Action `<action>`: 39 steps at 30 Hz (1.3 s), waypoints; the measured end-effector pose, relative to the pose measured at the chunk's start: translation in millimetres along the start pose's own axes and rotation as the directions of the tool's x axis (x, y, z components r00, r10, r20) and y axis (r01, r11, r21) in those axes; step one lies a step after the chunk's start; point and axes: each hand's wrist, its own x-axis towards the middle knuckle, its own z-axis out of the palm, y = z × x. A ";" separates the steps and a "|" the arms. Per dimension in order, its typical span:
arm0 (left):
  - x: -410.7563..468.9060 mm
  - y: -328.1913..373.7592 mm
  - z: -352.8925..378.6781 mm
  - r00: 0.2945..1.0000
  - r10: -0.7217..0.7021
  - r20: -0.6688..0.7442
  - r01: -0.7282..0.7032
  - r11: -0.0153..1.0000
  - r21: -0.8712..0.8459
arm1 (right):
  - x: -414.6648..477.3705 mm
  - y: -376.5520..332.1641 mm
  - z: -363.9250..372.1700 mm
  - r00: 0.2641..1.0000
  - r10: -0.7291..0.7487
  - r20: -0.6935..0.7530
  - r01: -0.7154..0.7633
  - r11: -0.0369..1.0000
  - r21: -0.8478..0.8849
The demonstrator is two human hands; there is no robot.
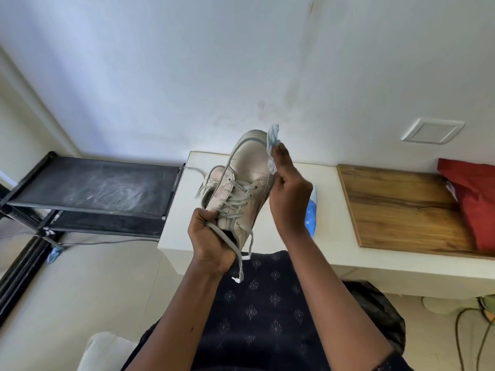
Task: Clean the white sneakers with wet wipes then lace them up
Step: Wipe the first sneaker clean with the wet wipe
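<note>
Gripping the white sneaker (241, 180) by its heel end with the left hand (211, 236), a loose lace (239, 261) caught under the fingers. Holding it up at frame centre, toe toward the top, above the white worktop (182, 210). Pinching a wet wipe (273, 141) against the toe's right side with the right hand (289, 194). Behind that wrist, on the worktop: blue wipes pack (310, 210).

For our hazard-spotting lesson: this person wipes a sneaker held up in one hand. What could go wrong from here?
The left hand holds the sneaker only at its heel end; firm rubbing with the wipe in the right hand might twist it out of that grip. The loose lace hanging below the left hand could snag.
</note>
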 end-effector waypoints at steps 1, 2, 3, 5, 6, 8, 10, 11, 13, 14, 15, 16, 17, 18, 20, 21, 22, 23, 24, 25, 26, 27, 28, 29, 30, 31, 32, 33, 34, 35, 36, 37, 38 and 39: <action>-0.4 0.6 -0.9 1.000 -0.016 0.021 0.016 1.000 0.002 | 9.6 0.0 -1.5 1.000 0.008 0.008 -0.008 1.000 0.016; -0.6 1.5 -2.3 0.999 -0.031 0.031 0.031 0.999 0.008 | 20.9 0.8 -3.8 0.999 0.023 0.042 -0.024 0.999 0.026; 0.7 2.2 -4.3 0.998 -0.044 0.041 0.044 0.999 0.014 | 32.7 1.8 -7.3 0.993 0.045 0.111 -0.049 0.998 0.032; 1.2 4.0 -5.4 0.996 -0.063 0.058 0.062 0.998 0.019 | 52.8 3.3 -14.3 0.951 0.091 0.297 -0.106 0.994 0.037; 2.5 4.3 -5.6 0.996 -0.068 0.059 0.067 0.997 0.024 | 60.2 3.8 -16.6 0.921 0.101 0.376 -0.124 0.992 0.036; 3.5 5.5 -2.1 0.997 -0.061 0.055 0.059 0.998 0.036 | 69.9 3.0 -17.2 0.887 0.092 0.453 -0.129 0.990 0.050; 3.7 6.1 0.5 0.997 -0.059 0.050 0.057 0.998 0.041 | 72.4 1.9 -12.2 0.884 0.056 0.465 -0.095 0.994 0.060; 3.3 6.7 1.5 0.997 -0.061 0.053 0.058 0.997 0.044 | 70.8 1.9 -8.3 0.885 0.034 0.464 -0.063 0.997 0.048; 1.3 8.5 2.9 0.997 -0.045 0.066 0.041 0.997 0.063 | 62.7 4.2 0.5 0.902 -0.029 0.431 0.036 0.999 -0.006; 1.2 9.1 2.2 0.997 -0.031 0.074 0.026 0.997 0.074 | 56.6 6.6 4.5 0.917 -0.074 0.393 0.095 0.995 -0.035; 0.5 9.8 1.5 0.997 -0.022 0.072 0.016 0.997 0.080 | 49.9 10.1 7.8 0.929 -0.112 0.352 0.140 0.989 -0.056; 0.1 10.1 0.8 0.998 -0.014 0.059 0.009 0.996 0.085 | 43.7 13.3 9.8 0.939 -0.136 0.316 0.165 0.984 -0.070; 0.1 9.8 0.1 0.999 -0.012 0.050 0.008 0.996 0.091 | 38.3 16.6 10.7 0.944 -0.153 0.291 0.184 0.980 -0.080; 0.1 9.2 -1.0 0.999 -0.017 0.032 0.014 0.995 0.102 | 33.3 19.6 11.1 0.942 -0.176 0.286 0.210 0.974 -0.089; 0.6 6.7 -2.9 1.000 -0.025 -0.014 0.027 0.992 0.126 | 26.0 22.8 9.6 0.915 -0.247 0.319 0.292 0.951 -0.101; 1.3 4.9 -4.2 0.999 -0.026 -0.037 0.030 0.991 0.131 | 23.4 23.3 8.0 0.897 -0.277 0.344 0.331 0.938 -0.108; 2.6 3.2 -5.8 0.998 -0.028 -0.052 0.034 0.991 0.133 | 21.9 23.9 6.2 0.881 -0.295 0.369 0.359 0.926 -0.117; 3.9 1.3 -6.4 0.998 -0.027 -0.063 0.035 0.990 0.137 | 21.3 24.9 3.6 0.869 -0.308 0.387 0.381 0.916 -0.127; 4.9 0.3 -6.7 0.997 -0.023 -0.078 0.035 0.988 0.153 | 20.8 26.7 1.2 0.860 -0.319 0.398 0.399 0.907 -0.136; 5.5 -0.2 -6.1 0.996 -0.018 -0.092 0.034 0.985 0.172 | 19.7 28.3 -1.2 0.848 -0.333 0.413 0.421 0.896 -0.142; 6.0 -0.8 -5.5 0.995 -0.017 -0.097 0.035 0.982 0.186 | 17.7 28.4 -3.8 0.832 -0.343 0.435 0.441 0.886 -0.144; 6.1 -1.2 -4.1 0.996 -0.023 -0.087 0.040 0.981 0.192 | 14.3 26.9 -5.2 0.816 -0.351 0.460 0.458 0.878 -0.142; 6.1 -1.4 -2.7 0.996 -0.040 -0.080 0.055 0.980 0.192 | 9.7 24.1 -5.1 0.793 -0.360 0.491 0.473 0.872 -0.124; 5.0 -1.8 -0.4 0.995 -0.055 -0.085 0.070 0.981 0.183 | 3.9 20.4 -4.5 0.764 -0.372 0.528 0.483 0.871 -0.085; 4.0 -2.7 0.4 0.995 -0.062 -0.081 0.076 0.982 0.171 | -2.1 17.9 -3.3 0.738 -0.381 0.558 0.480 0.876 -0.037; 3.8 -3.7 0.4 0.995 -0.060 -0.074 0.072 0.984 0.162 | -5.9 16.3 -2.7 0.726 -0.382 0.572 0.457 0.890 0.014; 3.5 -4.7 -0.4 0.996 -0.059 -0.073 0.070 0.985 0.157 | -6.5 16.2 -3.5 0.728 -0.371 0.577 0.417 0.907 0.058; 2.0 -4.9 -0.7 0.996 -0.055 -0.074 0.066 0.986 0.154 | -5.6 17.0 -4.7 0.733 -0.350 0.583 0.372 0.924 0.088; 3.1 -5.1 -2.8 0.996 -0.047 -0.079 0.058 0.987 0.147 | -4.8 18.3 -6.1 0.736 -0.327 0.593 0.335 0.937 0.101; 3.2 -4.8 -3.8 0.996 -0.041 -0.080 0.052 0.989 0.139 | -4.9 20.2 -8.4 0.738 -0.312 0.598 0.314 0.944 0.104; 3.5 -3.9 -4.5 0.996 -0.039 -0.085 0.051 0.989 0.137 | -5.7 21.3 -11.2 0.746 -0.308 0.591 0.307 0.946 0.105; 5.1 -2.9 -6.3 0.995 -0.036 -0.093 0.048 0.990 0.129 | -7.3 21.8 -13.6 0.754 -0.314 0.577 0.315 0.944 0.101; 5.6 -1.8 -6.4 0.995 -0.036 -0.093 0.047 0.991 0.123 | -9.3 23.1 -15.7 0.761 -0.329 0.559 0.339 0.936 0.089; 6.5 -1.3 -6.2 0.996 -0.035 -0.085 0.044 0.993 0.109 | -11.6 25.0 -17.3 0.768 -0.347 0.537 0.366 0.927 0.076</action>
